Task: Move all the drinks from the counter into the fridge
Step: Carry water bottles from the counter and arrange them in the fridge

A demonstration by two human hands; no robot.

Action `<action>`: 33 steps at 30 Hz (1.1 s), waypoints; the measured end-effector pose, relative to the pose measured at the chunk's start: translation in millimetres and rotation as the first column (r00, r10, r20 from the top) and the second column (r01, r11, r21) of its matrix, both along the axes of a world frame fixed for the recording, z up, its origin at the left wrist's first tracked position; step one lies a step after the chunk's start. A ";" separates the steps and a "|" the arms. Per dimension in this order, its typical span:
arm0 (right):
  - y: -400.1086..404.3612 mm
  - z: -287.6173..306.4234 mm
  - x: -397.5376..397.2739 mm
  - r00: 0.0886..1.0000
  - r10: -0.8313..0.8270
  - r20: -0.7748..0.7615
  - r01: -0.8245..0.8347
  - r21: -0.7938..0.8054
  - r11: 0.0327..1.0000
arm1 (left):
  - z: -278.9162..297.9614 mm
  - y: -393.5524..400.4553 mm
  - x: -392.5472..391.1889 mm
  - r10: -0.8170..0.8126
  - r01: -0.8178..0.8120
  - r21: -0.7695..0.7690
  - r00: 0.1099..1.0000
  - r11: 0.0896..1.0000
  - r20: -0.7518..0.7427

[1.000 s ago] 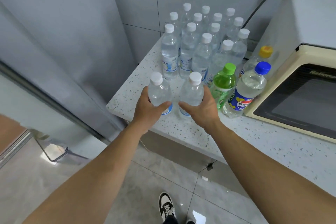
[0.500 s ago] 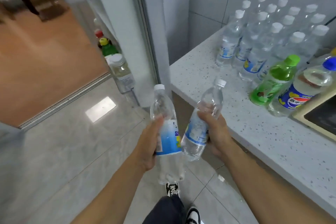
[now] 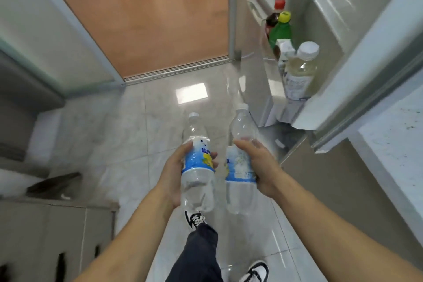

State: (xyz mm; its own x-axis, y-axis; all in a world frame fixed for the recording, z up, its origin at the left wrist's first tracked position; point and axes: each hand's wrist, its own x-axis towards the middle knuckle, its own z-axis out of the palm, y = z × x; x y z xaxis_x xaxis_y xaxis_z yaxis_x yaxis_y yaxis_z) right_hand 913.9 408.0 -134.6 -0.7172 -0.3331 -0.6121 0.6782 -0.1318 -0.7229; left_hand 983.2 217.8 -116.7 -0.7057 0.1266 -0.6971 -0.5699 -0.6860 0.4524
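Observation:
My left hand (image 3: pixel 175 174) grips a clear water bottle (image 3: pixel 197 167) with a blue label and white cap. My right hand (image 3: pixel 263 167) grips a second water bottle (image 3: pixel 240 160) of the same kind. Both bottles are held upright over the floor, side by side. The open fridge door (image 3: pixel 357 57) stands at the upper right. Its shelf holds a pale bottle with a white cap (image 3: pixel 302 71), a green bottle with a yellow cap (image 3: pixel 280 30) and a dark bottle with a red cap (image 3: pixel 273 16).
The speckled counter's edge (image 3: pixel 393 144) runs along the right. Grey floor tiles (image 3: pixel 137 133) lie ahead, with a doorway to an orange-brown floor (image 3: pixel 160 18) beyond. A low cabinet (image 3: pixel 45 224) stands at the left. My legs and shoes are below the bottles.
I lifted the two bottles off the counter and turned left toward the fridge door. The bottles on the counter have passed out of view.

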 end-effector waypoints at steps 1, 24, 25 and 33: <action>-14.5 0.7 -10.2 0.998 0.037 0.053 -0.035 -0.041 0.999 | -3.2 -15.7 -2.2 0.031 -0.031 0.009 1.000 0.999 0.002; -244.1 8.6 -251.9 1.000 0.007 -0.027 -0.007 -0.020 1.000 | 22.0 -238.5 -255.8 -0.147 0.005 -0.512 0.960 0.859 -0.237; -247.0 7.1 -267.7 1.000 -0.008 -0.028 0.007 -0.029 1.000 | 21.7 -239.9 -271.3 -0.163 0.014 -0.533 0.958 0.846 -0.234; -272.4 17.0 -407.6 0.998 -0.066 0.009 0.067 -0.200 0.978 | 38.5 -255.2 -422.0 -0.225 0.011 -0.650 0.943 0.759 -0.246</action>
State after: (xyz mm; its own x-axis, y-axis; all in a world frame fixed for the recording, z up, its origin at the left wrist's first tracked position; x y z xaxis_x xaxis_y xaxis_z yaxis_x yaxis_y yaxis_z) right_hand 506.3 135.6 -117.6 -0.7408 -0.4007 -0.5392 0.6644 -0.3185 -0.6761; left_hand 561.2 -37.3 -78.3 -0.8962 -0.1709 -0.4095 -0.3943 -0.1169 0.9115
